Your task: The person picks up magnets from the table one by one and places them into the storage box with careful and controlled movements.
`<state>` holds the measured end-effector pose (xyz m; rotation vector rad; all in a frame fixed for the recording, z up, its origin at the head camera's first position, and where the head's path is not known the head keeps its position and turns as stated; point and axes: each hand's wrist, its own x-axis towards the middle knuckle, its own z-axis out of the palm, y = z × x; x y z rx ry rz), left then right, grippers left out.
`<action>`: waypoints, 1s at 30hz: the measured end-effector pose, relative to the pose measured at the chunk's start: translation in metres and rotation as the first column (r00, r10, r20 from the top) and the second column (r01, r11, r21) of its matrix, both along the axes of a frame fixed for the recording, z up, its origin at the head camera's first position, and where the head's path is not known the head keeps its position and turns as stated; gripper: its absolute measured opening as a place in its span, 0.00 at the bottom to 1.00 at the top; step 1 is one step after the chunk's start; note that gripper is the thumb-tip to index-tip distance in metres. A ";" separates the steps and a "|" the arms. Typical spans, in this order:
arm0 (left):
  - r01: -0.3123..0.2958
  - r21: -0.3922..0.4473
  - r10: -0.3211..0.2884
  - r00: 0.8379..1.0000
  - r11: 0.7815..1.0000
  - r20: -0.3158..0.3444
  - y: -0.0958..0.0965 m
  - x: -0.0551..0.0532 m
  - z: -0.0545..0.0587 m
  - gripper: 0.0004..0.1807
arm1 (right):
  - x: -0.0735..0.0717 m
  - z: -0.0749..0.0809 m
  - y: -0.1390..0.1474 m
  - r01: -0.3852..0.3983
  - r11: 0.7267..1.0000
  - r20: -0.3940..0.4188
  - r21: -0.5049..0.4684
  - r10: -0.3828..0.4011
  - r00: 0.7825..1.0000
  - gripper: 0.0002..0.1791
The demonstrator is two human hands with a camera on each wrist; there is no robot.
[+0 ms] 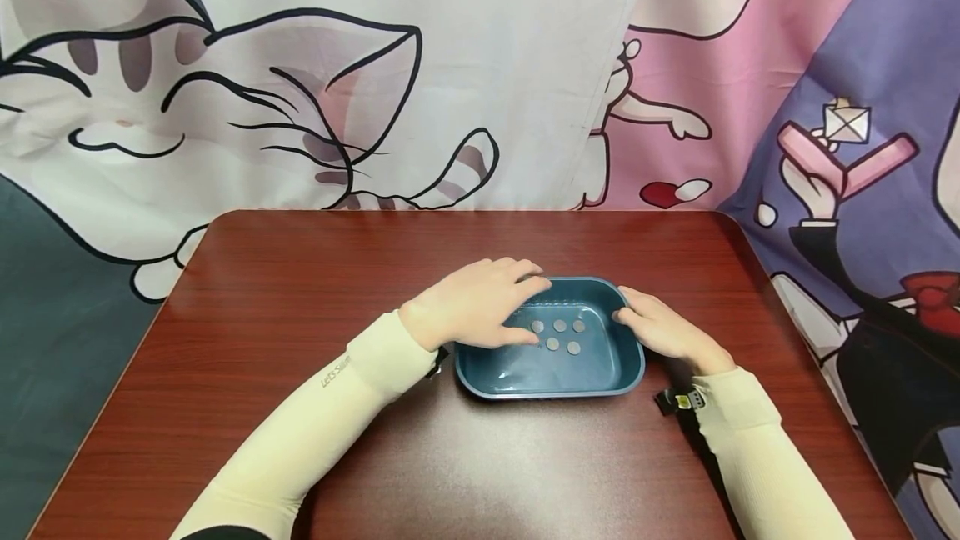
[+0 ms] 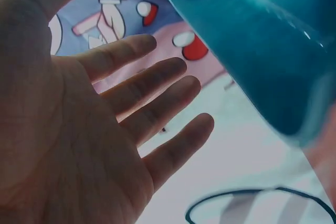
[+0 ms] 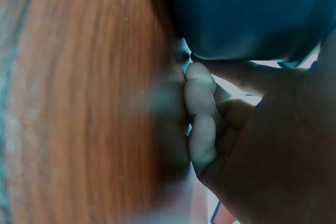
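A blue rectangular plastic tray [image 1: 510, 386] with rounded corners stands on the table. Several small round silvery discs that look like coins [image 1: 573, 347] lie on its bottom. Over the tray's left side hovers my left hand [image 1: 480, 302], fingers spread and nothing in its grasp; the left wrist view shows the bare palm [image 2: 68, 124]. With my right hand [image 1: 671, 332] I grip the tray's right end, thumb over the rim. In the right wrist view the other fingers [image 3: 199, 98] curl low along the outside of the tray [image 3: 247, 19], near the tabletop.
The reddish-brown wooden table [image 1: 315, 273] has rounded far corners. Behind it hangs a cloth with cartoon figures [image 1: 487, 65]. Dark straps with small devices [image 1: 682, 401] sit at the wrists over the pale sleeves [image 1: 750, 432].
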<state>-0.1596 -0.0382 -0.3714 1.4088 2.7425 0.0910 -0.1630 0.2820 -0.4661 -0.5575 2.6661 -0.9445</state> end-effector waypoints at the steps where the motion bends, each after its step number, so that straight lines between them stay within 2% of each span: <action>1: -0.011 0.008 0.011 1.000 1.000 -0.002 -0.005 0.000 0.000 0.41 | 0.000 0.000 0.000 0.000 1.000 -0.001 0.001 0.000 1.000 0.16; 7: -0.046 0.073 0.047 0.999 0.996 -0.014 -0.037 -0.001 -0.004 0.40 | 0.000 -0.001 0.000 0.005 1.000 0.016 -0.012 -0.005 1.000 0.19; 17: -0.108 0.177 0.108 0.994 0.978 0.010 -0.086 0.004 -0.021 0.37 | 0.000 0.000 0.000 0.001 1.000 0.015 -0.014 -0.001 1.000 0.19; 23: -0.129 0.200 0.129 0.992 0.971 0.010 -0.105 0.009 -0.035 0.32 | 0.000 0.000 0.000 0.004 1.000 0.024 -0.014 -0.003 1.000 0.19; 30: -0.119 0.179 0.122 0.993 0.977 -0.003 -0.118 0.015 -0.052 0.26 | 0.000 0.000 0.000 0.003 1.000 0.032 -0.022 -0.002 1.000 0.19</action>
